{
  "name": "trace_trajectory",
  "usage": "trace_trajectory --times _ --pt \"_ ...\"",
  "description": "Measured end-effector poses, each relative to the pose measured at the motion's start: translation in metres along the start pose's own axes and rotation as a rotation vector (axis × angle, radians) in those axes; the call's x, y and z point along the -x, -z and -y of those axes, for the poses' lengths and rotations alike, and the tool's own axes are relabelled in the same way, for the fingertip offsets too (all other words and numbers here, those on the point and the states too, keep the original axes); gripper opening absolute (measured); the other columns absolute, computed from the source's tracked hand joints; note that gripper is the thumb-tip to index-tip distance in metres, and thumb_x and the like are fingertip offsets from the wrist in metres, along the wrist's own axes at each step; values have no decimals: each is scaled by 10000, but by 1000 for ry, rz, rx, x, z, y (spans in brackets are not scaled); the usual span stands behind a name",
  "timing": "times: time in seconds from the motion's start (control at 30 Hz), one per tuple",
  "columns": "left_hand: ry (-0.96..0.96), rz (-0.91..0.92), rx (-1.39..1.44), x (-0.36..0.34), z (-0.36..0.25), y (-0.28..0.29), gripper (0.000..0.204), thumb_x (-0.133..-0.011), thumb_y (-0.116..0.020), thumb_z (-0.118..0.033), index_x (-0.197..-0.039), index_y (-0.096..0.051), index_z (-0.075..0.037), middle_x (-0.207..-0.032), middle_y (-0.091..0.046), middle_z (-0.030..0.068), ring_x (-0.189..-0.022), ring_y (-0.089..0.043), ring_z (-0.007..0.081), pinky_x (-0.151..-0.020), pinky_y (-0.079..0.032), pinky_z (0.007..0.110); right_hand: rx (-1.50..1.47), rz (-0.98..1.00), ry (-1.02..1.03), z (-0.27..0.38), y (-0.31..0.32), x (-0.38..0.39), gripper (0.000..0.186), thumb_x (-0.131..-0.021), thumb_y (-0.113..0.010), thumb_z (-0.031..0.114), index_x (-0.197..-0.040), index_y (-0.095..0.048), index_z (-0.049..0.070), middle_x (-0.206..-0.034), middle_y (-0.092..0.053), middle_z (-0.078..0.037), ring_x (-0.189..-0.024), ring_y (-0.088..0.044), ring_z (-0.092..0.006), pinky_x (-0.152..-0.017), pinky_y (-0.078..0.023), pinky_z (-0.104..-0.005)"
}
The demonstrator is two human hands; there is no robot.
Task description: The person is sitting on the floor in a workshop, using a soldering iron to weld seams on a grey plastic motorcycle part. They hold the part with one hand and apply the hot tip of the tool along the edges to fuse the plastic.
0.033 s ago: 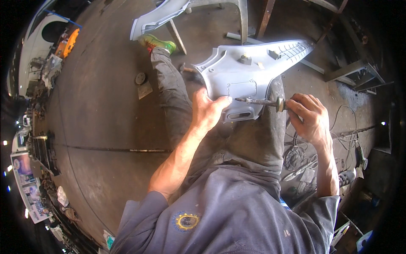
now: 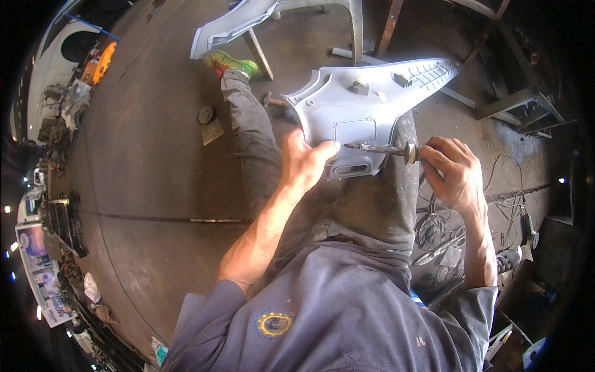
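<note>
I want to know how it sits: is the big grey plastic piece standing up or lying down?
Lying down, tilted a little. The grey plastic panel rests across the person's lap, steadied by the left hand, while the right hand holds a tool against it.

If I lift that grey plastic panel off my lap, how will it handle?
The panel looks like thin moulded plastic, so probably light and fairly stiff. Its long tapered end may flex or swing. Only the left hand steadies it, so it could slip.
</note>
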State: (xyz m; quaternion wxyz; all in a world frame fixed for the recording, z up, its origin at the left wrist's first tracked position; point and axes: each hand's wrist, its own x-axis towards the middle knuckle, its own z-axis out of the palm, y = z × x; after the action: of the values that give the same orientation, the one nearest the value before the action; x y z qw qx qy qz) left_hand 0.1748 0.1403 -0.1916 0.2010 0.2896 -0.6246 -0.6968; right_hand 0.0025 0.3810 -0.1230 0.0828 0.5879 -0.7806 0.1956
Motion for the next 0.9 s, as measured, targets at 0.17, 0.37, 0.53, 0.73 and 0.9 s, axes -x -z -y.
trace_trajectory --times 0.17,0.37,0.53,0.73,0.9 --pt "-27 -18 -13 -3 2 -2 295 -771 -752 -86 -994 -687 97 -894 -731 125 -790 -685 170 -719 -557 315 16 -6 15 -3 -1 -2 255 -775 -725 42 -1013 -717 133 -1010 -700 -66 -939 -682 -248 -788 -545 -383" --pt "-45 -31 -57 -7 6 -1 324 -762 -767 -125 -968 -682 110 -864 -736 146 -773 -691 182 -699 -560 325 36 -10 23 -4 0 -4 277 -756 -738 45 -1018 -719 133 -1008 -699 -61 -930 -682 -246 -792 -543 -381" --pt "-41 -33 -26 -9 9 1 335 -759 -770 -137 -970 -686 108 -866 -737 150 -774 -692 185 -700 -558 328 6 -20 43 -5 0 -5 296 -718 -753 37 -998 -722 128 -974 -700 -56 -882 -683 -234 -757 -545 -373" --pt "-32 -24 -39 -8 2 -1 318 -765 -764 -127 -964 -688 110 -864 -735 141 -772 -689 181 -698 -556 325 -27 -77 35 -6 6 -1 264 -711 -753 27 -957 -728 119 -947 -704 -61 -824 -686 -238 -704 -551 -369" --pt "-23 -20 -30 -6 -5 -2 319 -766 -764 -126 -963 -687 112 -864 -735 136 -771 -687 176 -696 -555 321 -25 -81 28 -5 2 -2 280 -714 -757 23 -975 -729 121 -957 -706 -64 -826 -686 -240 -706 -552 -365"
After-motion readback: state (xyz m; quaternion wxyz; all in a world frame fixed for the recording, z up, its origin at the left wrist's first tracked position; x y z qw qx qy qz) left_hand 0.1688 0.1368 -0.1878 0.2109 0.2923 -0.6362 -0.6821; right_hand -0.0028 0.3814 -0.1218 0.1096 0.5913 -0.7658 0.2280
